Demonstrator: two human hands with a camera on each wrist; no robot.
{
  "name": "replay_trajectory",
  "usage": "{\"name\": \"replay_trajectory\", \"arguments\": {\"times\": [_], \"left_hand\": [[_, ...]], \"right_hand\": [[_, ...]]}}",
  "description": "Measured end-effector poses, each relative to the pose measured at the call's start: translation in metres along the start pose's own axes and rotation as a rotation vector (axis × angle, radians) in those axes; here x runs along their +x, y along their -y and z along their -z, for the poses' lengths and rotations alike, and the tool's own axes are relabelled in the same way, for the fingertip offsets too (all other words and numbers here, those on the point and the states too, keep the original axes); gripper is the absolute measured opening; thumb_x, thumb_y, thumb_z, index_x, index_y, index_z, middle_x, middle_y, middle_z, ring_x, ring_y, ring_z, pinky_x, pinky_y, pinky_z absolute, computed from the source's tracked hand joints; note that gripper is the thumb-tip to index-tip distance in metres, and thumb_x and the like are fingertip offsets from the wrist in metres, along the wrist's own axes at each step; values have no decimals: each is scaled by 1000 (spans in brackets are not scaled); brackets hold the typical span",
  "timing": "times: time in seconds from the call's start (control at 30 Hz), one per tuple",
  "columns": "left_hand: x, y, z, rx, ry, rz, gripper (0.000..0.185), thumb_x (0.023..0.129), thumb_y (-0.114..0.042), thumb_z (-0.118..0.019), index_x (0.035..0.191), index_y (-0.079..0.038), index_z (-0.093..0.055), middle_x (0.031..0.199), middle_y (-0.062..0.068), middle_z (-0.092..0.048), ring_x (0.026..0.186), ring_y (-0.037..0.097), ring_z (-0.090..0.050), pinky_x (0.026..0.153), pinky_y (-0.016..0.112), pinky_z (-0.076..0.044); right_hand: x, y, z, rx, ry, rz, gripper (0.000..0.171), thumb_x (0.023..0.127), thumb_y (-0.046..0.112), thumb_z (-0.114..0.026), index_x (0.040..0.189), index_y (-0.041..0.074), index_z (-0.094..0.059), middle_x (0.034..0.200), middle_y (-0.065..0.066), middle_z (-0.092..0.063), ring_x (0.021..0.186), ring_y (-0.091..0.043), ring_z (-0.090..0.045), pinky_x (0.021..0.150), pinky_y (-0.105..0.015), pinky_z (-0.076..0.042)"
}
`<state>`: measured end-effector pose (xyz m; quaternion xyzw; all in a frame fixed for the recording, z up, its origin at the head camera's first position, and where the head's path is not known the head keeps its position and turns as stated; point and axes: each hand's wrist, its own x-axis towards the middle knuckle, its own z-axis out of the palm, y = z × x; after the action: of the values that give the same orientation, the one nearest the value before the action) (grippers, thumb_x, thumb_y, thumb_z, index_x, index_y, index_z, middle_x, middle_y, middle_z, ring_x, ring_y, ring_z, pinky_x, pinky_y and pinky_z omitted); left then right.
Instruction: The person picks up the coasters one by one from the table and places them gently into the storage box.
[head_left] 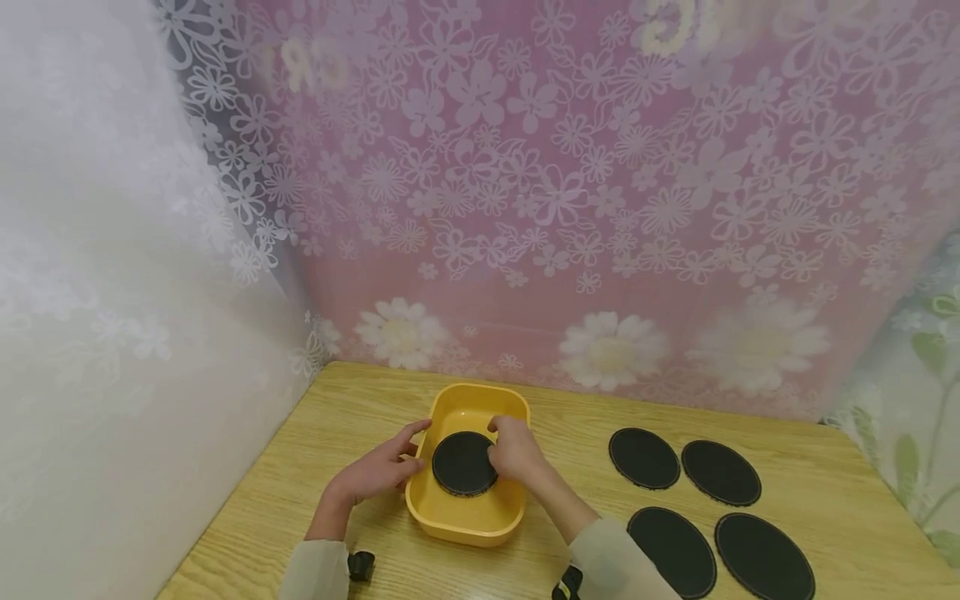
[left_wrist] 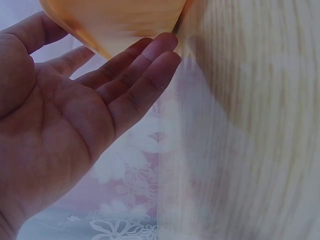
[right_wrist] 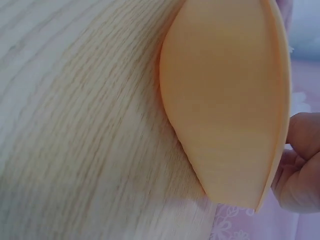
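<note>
A yellow plastic basin (head_left: 465, 533) stands on the wooden table. Inside it is a round black coaster (head_left: 461, 463) with a stitched-looking rim. My right hand (head_left: 517, 450) reaches over the basin's right side and pinches the coaster's right edge between thumb and curled fingers. In the right wrist view, the basin's outer wall (right_wrist: 225, 100) hides the coaster and some of the fingers. My left hand (head_left: 378, 468) lies along the basin's left side, its fingers extended and touching the wall. The left wrist view shows those fingers (left_wrist: 145, 85) against the outside of the basin.
Several more black coasters lie flat on the table to the right, among them a back one (head_left: 644, 458) and a front one (head_left: 763, 556). A flowered pink curtain (head_left: 525, 208) hangs behind the wooden table (head_left: 262, 508), and a whitish one (head_left: 135, 292) hangs along the left.
</note>
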<state>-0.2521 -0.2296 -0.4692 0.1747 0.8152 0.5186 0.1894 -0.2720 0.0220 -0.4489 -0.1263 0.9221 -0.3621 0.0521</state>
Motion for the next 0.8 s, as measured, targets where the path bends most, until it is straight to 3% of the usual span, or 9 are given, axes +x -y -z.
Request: {"name": "replay_trajectory", "arguments": {"times": [0.2, 0.4, 0.67, 0.8], "left_hand": [[0, 0, -1, 9, -4, 2, 64, 103, -18, -50, 159, -19, -20, 131, 23, -49, 68, 28, -50, 65, 40, -47], [2, 0, -2, 24, -6, 5, 64, 103, -18, -50, 160, -18, -20, 132, 24, -49, 71, 27, -52, 67, 39, -47], [2, 2, -2, 45, -7, 13, 64, 104, -19, -49, 160, -19, -19, 132, 23, -49, 70, 24, -50, 68, 38, -47], [1, 1, -2, 35, -12, 14, 64, 104, -19, -49, 160, -19, -19, 133, 22, -49, 69, 23, -48, 68, 39, -45]], "right_hand": [[-10, -7, 8, 280, 48, 23, 41, 96, 4, -61, 132, -12, -52, 99, -22, -66, 52, -20, -65, 53, -39, -57], [-21, -17, 21, 527, 82, -10, 43, 99, 14, -59, 136, -8, -51, 115, -26, -62, 64, -29, -71, 59, -44, -58], [-39, -40, 40, 736, 89, -55, 51, 102, 22, -56, 143, -7, -45, 120, -25, -60, 73, -28, -73, 61, -36, -59], [-49, -54, 51, 781, 76, -84, 54, 103, 27, -55, 145, -4, -44, 122, -25, -60, 75, -27, -73, 64, -37, -59]]}}
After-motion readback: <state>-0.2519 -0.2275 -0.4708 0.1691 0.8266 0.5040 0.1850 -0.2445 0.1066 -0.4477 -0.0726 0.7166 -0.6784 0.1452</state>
